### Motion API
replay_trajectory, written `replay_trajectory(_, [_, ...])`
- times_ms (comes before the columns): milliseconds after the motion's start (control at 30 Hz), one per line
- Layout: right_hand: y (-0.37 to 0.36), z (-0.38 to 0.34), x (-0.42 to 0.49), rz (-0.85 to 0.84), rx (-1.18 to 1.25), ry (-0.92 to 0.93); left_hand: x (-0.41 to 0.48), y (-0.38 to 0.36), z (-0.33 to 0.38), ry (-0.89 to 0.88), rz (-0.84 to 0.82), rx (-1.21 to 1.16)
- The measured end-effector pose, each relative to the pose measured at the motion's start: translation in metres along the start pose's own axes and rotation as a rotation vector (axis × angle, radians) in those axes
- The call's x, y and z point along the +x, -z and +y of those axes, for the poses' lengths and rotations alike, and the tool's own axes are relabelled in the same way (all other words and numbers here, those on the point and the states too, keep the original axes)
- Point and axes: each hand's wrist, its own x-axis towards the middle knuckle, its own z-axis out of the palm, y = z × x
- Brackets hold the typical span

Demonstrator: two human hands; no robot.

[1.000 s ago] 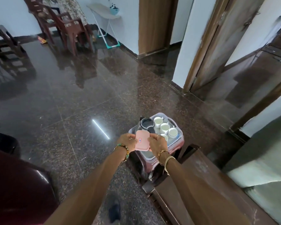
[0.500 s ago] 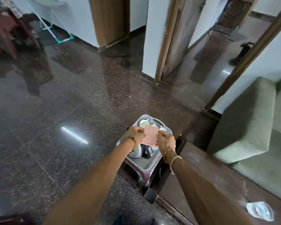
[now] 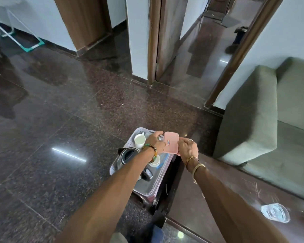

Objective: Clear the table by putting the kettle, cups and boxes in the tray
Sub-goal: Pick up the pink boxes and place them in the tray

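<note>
Hands met on the box (image 3: 171,142): the left hand (image 3: 156,142) pinched its left edge and the right hand (image 3: 188,148) gripped its right edge, fingers curled round the rim. The box hung label side up over the far right part of the tray (image 3: 138,131), not yet set down. It looked like thin pink plastic with a lid, so probably light, stiff and a little slick. Two opposite edges seemed the right hold, since squeezing the lid might pop it. Inside the tray the kettle (image 3: 128,155) stood at the left side, likely the heaviest piece and best taken by its handle. One cup (image 3: 139,140) sat at the tray's far end, another (image 3: 155,161) beneath the left wrist; both looked ceramic and breakable. Right of the tray lay the table (image 3: 218,181), with a glass (image 3: 275,212) well apart from the tray.
</note>
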Motion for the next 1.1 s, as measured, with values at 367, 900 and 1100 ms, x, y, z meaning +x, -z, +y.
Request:
replay_trajectory(367, [-0.054, -0.015, 0.04, -0.095, -0.028, -0.059, 0.073, 0.034, -0.02, 0.083, -0.069, 0.032])
replay_trajectory(900, [-0.155, 0.008, 0.095, -0.233, -0.11, -0.123, 0.154, 0.085, -0.072, 0.259, -0.077, 0.057])
replay_trajectory(1100, [-0.176, 0.014, 0.1, -0.278, -0.165, -0.154, 0.169, 0.096, -0.094, 0.341, -0.024, 0.179])
